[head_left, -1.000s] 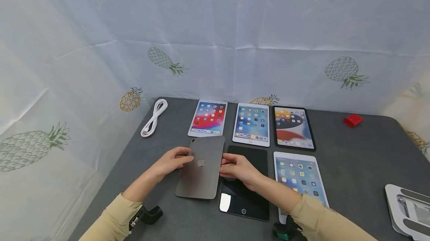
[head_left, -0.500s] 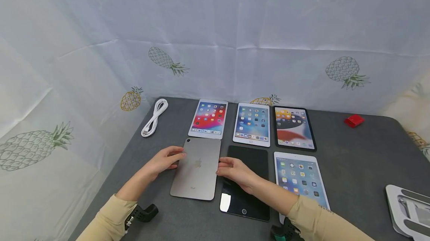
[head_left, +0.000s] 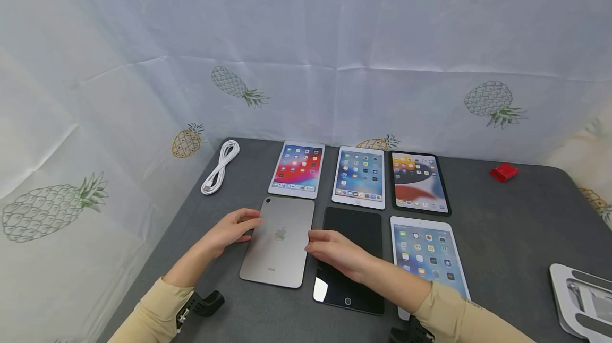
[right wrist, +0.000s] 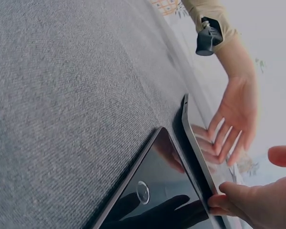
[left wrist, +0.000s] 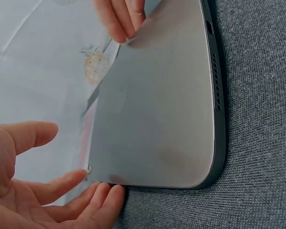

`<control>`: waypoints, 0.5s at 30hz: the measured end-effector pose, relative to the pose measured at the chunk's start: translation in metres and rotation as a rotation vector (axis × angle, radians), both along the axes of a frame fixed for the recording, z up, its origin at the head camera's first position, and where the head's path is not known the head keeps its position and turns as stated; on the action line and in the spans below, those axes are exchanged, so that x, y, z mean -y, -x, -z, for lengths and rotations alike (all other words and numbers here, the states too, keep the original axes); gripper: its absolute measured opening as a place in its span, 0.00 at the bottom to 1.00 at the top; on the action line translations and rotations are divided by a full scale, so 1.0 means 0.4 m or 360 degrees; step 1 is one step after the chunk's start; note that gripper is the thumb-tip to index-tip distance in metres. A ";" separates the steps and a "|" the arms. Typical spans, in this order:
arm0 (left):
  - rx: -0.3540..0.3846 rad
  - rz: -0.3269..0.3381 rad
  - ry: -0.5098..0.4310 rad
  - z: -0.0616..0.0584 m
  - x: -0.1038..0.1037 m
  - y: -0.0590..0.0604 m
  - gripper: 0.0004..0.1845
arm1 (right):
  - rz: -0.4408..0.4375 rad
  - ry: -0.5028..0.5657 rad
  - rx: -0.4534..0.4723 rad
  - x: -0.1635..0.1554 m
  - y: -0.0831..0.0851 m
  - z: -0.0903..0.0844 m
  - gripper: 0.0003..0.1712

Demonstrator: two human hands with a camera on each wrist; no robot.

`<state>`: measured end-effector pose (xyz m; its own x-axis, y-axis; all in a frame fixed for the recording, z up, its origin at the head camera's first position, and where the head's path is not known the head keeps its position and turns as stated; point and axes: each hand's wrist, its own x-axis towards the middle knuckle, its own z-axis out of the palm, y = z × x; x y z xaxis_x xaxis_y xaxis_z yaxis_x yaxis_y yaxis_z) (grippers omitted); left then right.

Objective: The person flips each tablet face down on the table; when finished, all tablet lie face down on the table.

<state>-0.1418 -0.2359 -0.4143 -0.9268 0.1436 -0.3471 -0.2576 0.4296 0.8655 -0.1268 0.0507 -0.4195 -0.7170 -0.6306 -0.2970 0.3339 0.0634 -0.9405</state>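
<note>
A grey tablet (head_left: 281,255) lies on the dark table with its back and apple logo facing up. My left hand (head_left: 233,230) is at its left edge. In the left wrist view that hand's fingertips (left wrist: 113,194) meet the tablet's edge while the thumb stands apart. On the other side, my right hand (head_left: 338,251) has its fingers (right wrist: 220,199) against the right edge, thumb lifted off. Beneath the right hand and forearm lies a black tablet (head_left: 351,284) with a dark screen, partly hidden, close beside the grey one.
Behind stand in a row a white tablet (head_left: 296,170), another white tablet (head_left: 358,177) and a black-framed tablet (head_left: 419,181), all lit. One more white tablet (head_left: 430,250) lies right. A coiled white cable (head_left: 220,168), a red object (head_left: 504,172) and a white stand (head_left: 580,300) sit near the edges.
The grey tablet has come down from a tilted hold in both hands to lie flat, slightly left and nearer. Both hands have shifted left with it, and their grip has loosened.
</note>
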 end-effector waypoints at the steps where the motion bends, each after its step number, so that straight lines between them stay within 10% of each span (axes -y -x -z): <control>1: 0.0001 -0.0001 0.0001 -0.001 0.000 -0.001 0.26 | 0.0000 -0.0002 0.0002 0.001 -0.002 -0.002 0.38; 15: -0.0032 -0.0010 0.0069 -0.006 -0.009 -0.013 0.26 | -0.0123 -0.0057 -0.0050 0.015 -0.016 0.000 0.42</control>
<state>-0.1365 -0.2324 -0.4119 -0.9345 0.1228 -0.3341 -0.2432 0.4651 0.8512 -0.1206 0.0449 -0.4197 -0.6758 -0.6741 -0.2982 0.2968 0.1214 -0.9472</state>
